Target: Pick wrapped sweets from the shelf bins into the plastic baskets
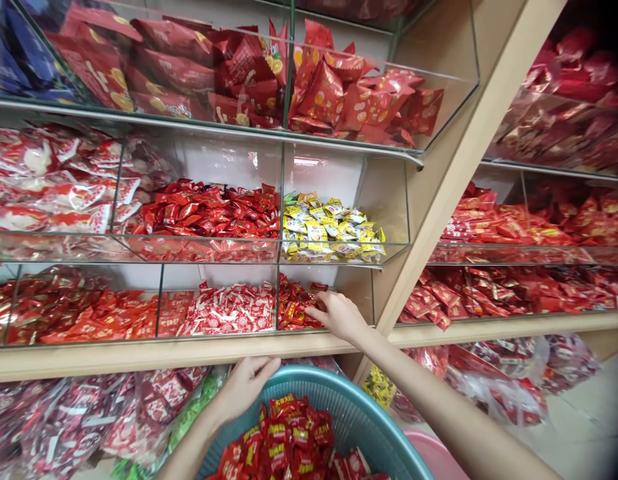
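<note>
A teal plastic basket (379,407) sits low in front of me, with red-wrapped candies (289,433) with yellow lettering inside it. My left hand (246,387) is closed on the basket's upper left rim. My right hand (339,315) reaches over the front of the lowest shelf's right compartment. Its thumb and fingers are apart, close to the small red packets (295,308) lying there; I see nothing held between them. Left of that compartment lies a heap of red-and-white wrapped candies (231,308).
Glass partitions divide the shelves. Yellow-and-white packets (333,227) and red packets (209,210) fill the middle shelf; larger red bags (333,93) lie above. A slanting wooden upright (439,193) stands right. Bagged candies (89,420) and a pink container (433,453) are below.
</note>
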Action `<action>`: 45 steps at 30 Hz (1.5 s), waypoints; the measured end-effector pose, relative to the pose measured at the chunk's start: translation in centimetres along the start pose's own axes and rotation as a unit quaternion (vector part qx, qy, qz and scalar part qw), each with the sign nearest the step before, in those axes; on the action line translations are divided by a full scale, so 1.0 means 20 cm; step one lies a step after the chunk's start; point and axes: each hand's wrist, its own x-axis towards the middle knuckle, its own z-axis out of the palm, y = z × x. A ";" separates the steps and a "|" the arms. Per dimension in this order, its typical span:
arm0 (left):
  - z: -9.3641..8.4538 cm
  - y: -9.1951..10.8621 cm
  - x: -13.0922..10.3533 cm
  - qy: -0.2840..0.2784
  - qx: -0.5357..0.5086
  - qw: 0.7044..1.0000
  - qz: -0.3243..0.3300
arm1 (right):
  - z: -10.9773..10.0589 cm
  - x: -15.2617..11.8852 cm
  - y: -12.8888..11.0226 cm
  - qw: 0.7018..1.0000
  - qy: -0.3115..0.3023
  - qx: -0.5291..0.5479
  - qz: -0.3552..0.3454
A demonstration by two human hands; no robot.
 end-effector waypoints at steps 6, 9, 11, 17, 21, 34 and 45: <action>-0.01 0.02 -0.01 -0.007 0.003 1.000 -0.013 | 0.05 0.05 0.00 0.995 0.000 0.081 0.054; -0.01 0.01 -0.01 -0.006 0.002 1.000 -0.014 | 0.05 0.06 0.04 0.985 0.003 0.158 0.067; -0.01 0.01 -0.01 -0.006 0.005 1.000 -0.011 | 0.03 0.06 0.06 0.973 0.000 0.217 0.079; 0.00 0.00 0.00 0.000 0.004 1.000 -0.007 | -0.07 -0.07 0.04 0.817 -0.098 0.552 0.136; 0.01 -0.02 0.01 -0.001 0.002 1.000 -0.002 | -0.08 -0.15 0.01 0.650 -0.158 0.719 0.186; 0.00 0.02 -0.01 0.013 0.004 1.000 0.011 | 0.02 -0.44 0.00 0.660 -0.223 0.686 0.211; 0.00 0.02 0.00 0.016 0.021 1.000 0.004 | 0.17 -0.55 0.11 0.770 -0.173 0.574 0.217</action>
